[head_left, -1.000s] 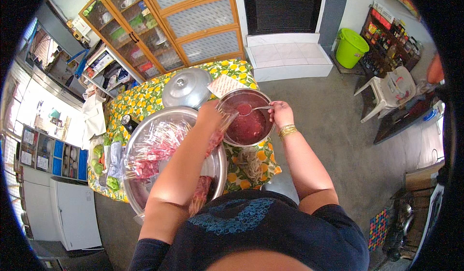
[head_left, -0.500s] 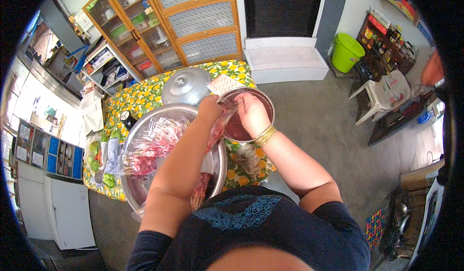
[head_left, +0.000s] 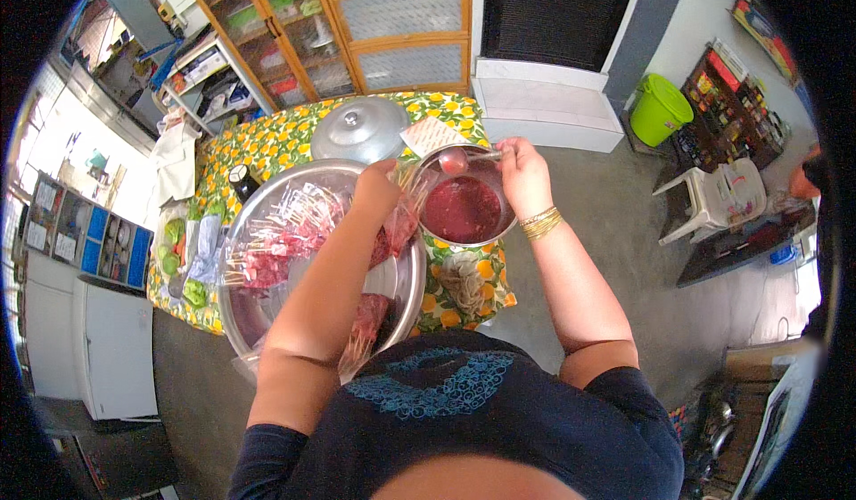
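My left hand (head_left: 378,188) is closed on the top of a clear plastic bag of meat skewers (head_left: 399,225), which hangs at the right side of a wide metal basin (head_left: 415,299). Stick ends poke up beside my fingers. With my right hand (head_left: 524,179) I grip the handle of a ladle (head_left: 453,161); its bowl is over a round metal pot (head_left: 512,222) of dark red liquid (head_left: 464,210). More bagged skewers of raw meat (head_left: 276,255) lie in the basin, and another bundle (head_left: 367,317) rests at its near side, partly hidden by my forearm.
A domed metal lid (head_left: 358,135) and a card (head_left: 433,135) lie behind the pot on the lemon-patterned cloth (head_left: 259,135). A crumpled plastic bag (head_left: 464,282) sits in front of the pot. Left of the basin are bagged green vegetables (head_left: 171,250) and a black bottle (head_left: 242,182).
My right hand has moved from the bag's mouth to the pot's right side and now holds the ladle. My left hand still grips the bag. The whole view has shifted slightly.
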A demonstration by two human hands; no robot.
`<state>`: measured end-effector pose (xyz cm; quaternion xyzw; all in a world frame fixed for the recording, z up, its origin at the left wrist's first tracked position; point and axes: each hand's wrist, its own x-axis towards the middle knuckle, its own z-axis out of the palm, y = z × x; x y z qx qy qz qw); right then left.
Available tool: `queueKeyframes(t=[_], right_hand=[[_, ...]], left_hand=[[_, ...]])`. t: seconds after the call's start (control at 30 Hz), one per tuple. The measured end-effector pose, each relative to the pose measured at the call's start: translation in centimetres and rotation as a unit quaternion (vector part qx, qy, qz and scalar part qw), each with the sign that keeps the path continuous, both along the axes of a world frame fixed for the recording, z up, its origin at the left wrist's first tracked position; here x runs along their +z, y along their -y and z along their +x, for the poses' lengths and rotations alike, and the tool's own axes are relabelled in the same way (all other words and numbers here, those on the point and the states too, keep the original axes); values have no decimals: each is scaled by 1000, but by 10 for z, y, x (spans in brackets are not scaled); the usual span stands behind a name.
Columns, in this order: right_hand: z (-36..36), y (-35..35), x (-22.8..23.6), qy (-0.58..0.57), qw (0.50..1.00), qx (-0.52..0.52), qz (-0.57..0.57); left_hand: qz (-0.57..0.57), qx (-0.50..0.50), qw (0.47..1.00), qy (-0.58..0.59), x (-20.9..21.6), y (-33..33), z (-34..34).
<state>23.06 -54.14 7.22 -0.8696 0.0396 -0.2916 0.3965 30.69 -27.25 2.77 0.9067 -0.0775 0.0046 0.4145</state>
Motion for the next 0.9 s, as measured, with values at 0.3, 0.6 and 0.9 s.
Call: queueKeyframes(t=[0.3,0.6,0.9], right_hand=[[-29,-57,-119,-192,892,158,-378],[-25,-75,-98,-264,856,273,-351],[-3,-157,-111,-145,898,402,-101]], left_hand=[[-47,47,997,-29,8,-33,-34],[-188,170,967,-16,-74,-51,-82],[-48,246,967,43,-92,-96,-236]])
